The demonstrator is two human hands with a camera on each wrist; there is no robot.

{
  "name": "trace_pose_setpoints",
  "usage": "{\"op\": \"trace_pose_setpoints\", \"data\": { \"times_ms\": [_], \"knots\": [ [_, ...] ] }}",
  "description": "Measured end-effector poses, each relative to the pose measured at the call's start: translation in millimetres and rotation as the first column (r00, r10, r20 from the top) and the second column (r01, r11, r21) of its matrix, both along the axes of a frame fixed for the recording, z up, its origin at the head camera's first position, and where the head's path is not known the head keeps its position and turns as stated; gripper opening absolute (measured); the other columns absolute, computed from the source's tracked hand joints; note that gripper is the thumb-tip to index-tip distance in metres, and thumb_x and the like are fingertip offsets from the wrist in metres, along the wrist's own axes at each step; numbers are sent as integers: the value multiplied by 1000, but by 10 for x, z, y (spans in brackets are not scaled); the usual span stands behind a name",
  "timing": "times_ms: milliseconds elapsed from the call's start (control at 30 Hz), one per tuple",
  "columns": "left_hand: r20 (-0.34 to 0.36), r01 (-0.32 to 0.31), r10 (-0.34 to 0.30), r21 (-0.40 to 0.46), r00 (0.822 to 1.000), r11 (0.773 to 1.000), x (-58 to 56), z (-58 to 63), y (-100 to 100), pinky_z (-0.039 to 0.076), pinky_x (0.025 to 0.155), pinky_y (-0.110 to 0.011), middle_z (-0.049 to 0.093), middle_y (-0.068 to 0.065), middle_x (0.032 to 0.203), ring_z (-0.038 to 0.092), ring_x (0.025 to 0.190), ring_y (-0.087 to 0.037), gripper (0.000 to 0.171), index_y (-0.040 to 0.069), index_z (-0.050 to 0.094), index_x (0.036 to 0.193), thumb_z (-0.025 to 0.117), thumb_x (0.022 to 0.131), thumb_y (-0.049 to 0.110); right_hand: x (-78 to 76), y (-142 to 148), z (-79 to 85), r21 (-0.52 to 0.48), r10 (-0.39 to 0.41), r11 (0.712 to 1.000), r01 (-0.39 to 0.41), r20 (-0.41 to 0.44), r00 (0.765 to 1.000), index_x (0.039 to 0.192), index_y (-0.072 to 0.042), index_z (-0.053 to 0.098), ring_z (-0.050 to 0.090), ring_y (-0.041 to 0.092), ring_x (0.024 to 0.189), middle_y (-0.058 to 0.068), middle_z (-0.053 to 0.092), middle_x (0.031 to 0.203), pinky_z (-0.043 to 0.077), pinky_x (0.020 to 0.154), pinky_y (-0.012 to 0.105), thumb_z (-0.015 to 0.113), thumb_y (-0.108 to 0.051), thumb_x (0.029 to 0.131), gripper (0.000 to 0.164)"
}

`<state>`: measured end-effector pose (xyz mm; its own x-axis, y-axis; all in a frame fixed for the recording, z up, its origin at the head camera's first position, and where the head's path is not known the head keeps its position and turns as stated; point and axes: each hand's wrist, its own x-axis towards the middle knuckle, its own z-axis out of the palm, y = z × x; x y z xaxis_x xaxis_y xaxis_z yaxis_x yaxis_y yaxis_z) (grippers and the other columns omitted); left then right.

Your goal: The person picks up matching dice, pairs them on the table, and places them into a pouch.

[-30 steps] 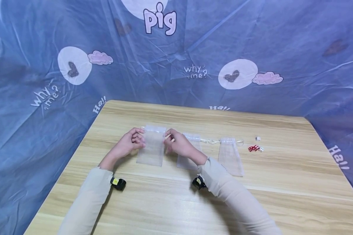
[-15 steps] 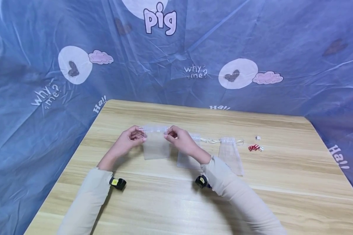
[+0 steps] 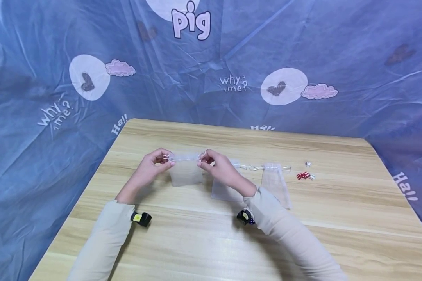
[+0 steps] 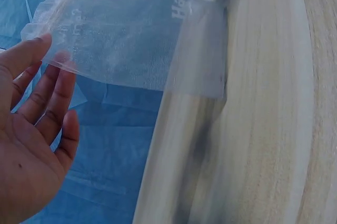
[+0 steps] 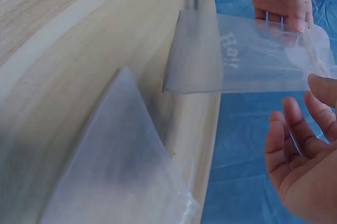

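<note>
A sheer white drawstring pouch [image 3: 186, 171] stands upright between the two hands, its mouth at the top and its lower end at the table. My left hand [image 3: 154, 164] pinches the pouch's upper left corner between thumb and fingers. On the opposite side, my right hand [image 3: 216, 168] pinches the upper right corner the same way. Small loops of white cord stick out by both hands. In the left wrist view the pouch [image 4: 126, 40] looks flat and see-through, with nothing visible inside. The right wrist view shows the same pouch [image 5: 253, 56] stretched between both hands.
A second sheer pouch [image 3: 225, 191] lies partly under the right forearm. Right of it lies a third pouch [image 3: 275, 187] with its cord loops spread sideways. Red dice [image 3: 303, 176] and white dice [image 3: 308, 164] sit farther right on the wooden table [image 3: 197, 242]. A printed blue cloth [image 3: 197, 101] hangs behind.
The pouch, lying flatter one second ago, has been raised to upright, its lower end moving away from me. The right hand has come to pinch its corner. Other pouches and dice stay put.
</note>
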<state>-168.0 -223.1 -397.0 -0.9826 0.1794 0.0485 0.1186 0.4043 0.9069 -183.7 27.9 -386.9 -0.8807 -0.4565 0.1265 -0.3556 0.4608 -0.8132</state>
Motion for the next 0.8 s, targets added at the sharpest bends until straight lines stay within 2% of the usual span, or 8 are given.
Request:
{"op": "trace_pose_setpoints", "data": {
  "times_ms": [300, 600, 800],
  "knots": [
    [-30, 10, -12, -70, 999, 998, 55, 29, -2, 45, 82, -35, 64, -3, 97, 53, 91, -20, 22, 10, 66, 104, 73, 85, 19, 25, 62, 58, -48, 12, 999, -12, 10, 1000, 100, -4, 63, 59, 14, 76, 8, 66, 86, 50, 69, 22, 67, -15, 90, 15],
    [8, 46, -45, -116, 999, 992, 111, 78, -44, 47, 76, -29, 65, -6, 101, 56, 87, -17, 30, 13, 68, 110, 74, 84, 26, 65, 75, 47, -64, 40, 997, -38, 26, 999, 93, -7, 63, 52, 10, 67, 4, 60, 76, 44, 58, 20, 64, -14, 92, 7],
    [-1, 104, -104, -66, 995, 992, 148, 93, -116, 49, 76, -27, 64, 0, 103, 58, 90, -12, 29, 12, 67, 115, 70, 88, 22, 65, 81, 65, -49, 38, 998, -37, 21, 999, 93, -6, 63, 51, 9, 66, 3, 59, 75, 43, 58, 20, 64, -13, 92, 7]
  ]
}}
